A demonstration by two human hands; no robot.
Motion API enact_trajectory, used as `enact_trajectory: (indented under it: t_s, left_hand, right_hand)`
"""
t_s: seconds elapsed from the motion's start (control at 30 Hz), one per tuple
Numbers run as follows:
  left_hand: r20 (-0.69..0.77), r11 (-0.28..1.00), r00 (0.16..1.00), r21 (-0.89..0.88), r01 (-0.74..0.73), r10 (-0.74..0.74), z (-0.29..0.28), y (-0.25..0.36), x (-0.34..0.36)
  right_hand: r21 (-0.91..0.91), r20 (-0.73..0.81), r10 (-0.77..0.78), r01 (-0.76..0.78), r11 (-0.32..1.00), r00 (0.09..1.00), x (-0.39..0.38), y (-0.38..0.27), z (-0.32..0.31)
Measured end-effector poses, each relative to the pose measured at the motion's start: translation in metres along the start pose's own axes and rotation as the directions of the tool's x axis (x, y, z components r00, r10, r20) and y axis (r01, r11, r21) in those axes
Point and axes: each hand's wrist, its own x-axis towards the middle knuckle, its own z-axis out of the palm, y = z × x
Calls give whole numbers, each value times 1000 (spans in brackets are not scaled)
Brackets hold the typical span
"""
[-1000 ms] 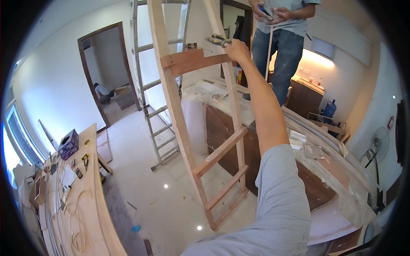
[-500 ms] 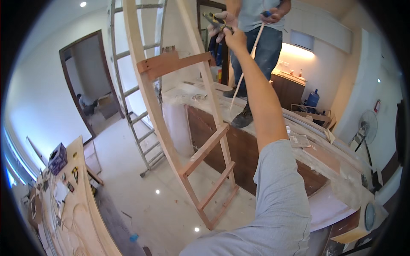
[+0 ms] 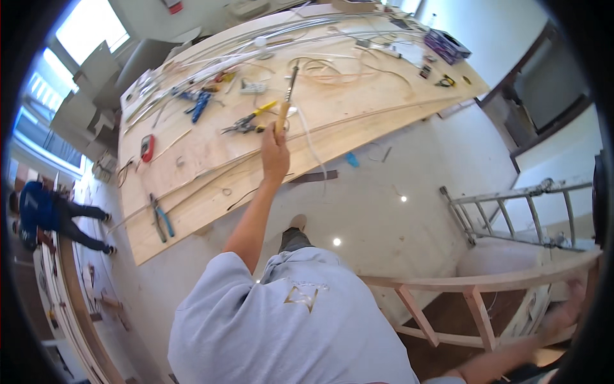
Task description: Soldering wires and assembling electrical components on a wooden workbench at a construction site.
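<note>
My left hand [image 3: 275,157] is closed on a long tool [image 3: 282,114] with a pale yellow handle and thin metal shaft, held over the plywood tabletop [image 3: 384,96]. Just left of it lie yellow-and-black pliers [image 3: 243,125]; farther left are blue-handled tools [image 3: 201,105], a red meter [image 3: 148,148] and long-nosed blue pliers [image 3: 163,221]. Wires and thin strips spread over the board. My right hand [image 3: 569,301] is smeared by motion at the far right, by the wooden ladder [image 3: 473,301], its fingers unclear.
An aluminium ladder [image 3: 511,214] stands at the right, with a dark doorway [image 3: 543,83] above it. A person in blue [image 3: 38,214] is at the far left by the windows [image 3: 89,25]. A purple box [image 3: 444,45] rests on the table.
The view has swung from the co-worker and ladders onto the table. My right arm, earlier raised with pliers at the co-worker's hand, is now low right; my left hand now grips a long tool.
</note>
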Motion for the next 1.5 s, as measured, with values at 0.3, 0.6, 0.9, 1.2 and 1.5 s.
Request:
enact_trajectory:
  t_s: [0.3, 0.6, 0.9, 1.2, 1.5]
  left_hand:
    - [267, 825, 918, -414, 384, -293, -48, 8, -12]
    - [433, 446, 800, -669, 595, -416, -141, -40, 2]
    - [425, 215, 735, -771, 599, -528, -242, -104, 63]
    - [-107, 701, 838, -609, 371, -536, -340, -143, 117]
    - [-344, 771, 767, -567, 291, -542, -335, -157, 93]
  right_hand:
    - [568, 820, -267, -670, 477, 506, -190, -279, 436]
    - [525, 850, -251, -696, 491, 463, -162, -364, 500]
    - [529, 846, -296, -635, 563, 443, -124, -475, 560]
    - [531, 780, -293, -337, 777, 553, -65, -497, 631]
    - [720, 627, -777, -334, 608, -62, -113, -616, 649]
